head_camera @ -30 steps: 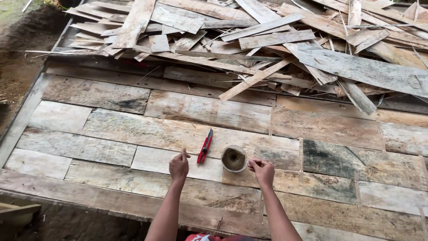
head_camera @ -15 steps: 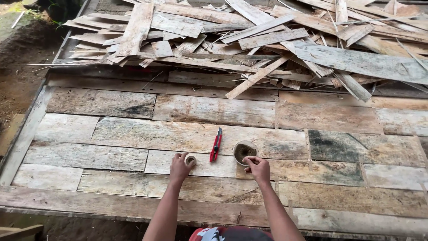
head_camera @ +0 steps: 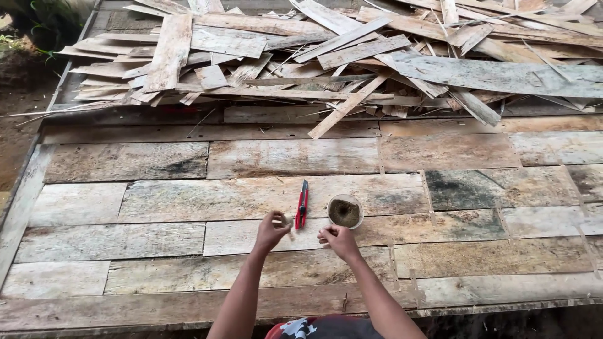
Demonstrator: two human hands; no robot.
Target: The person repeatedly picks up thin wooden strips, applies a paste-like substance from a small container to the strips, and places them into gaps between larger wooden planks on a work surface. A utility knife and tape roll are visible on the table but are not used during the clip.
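1. Outdoors, a person is kneeling over a platform of weathered planks (head_camera: 264, 201), both bare arms reaching forward side by side
2. Left hand (head_camera: 271, 230) is curling its fingers shut around a small pale object (head_camera: 287, 221), too small to identify, just beside a red utility knife (head_camera: 303, 204) lying flat on the boards
3. Right hand (head_camera: 339, 240) is pinching its fingertips together, seemingly on something tiny; whether anything is actually gripped cannot be told
4. Just beyond that hand, a small round container (head_camera: 345, 212) of dark, grainy filler is standing upright, close to the knife but apart from it
5. Judging by the pose, the person is handling a small piece near a board seam; any dip into the container is calling for a free fingertip
6. Behind, a heap of scrap boards (head_camera: 326, 56) is lying well apart from the hands
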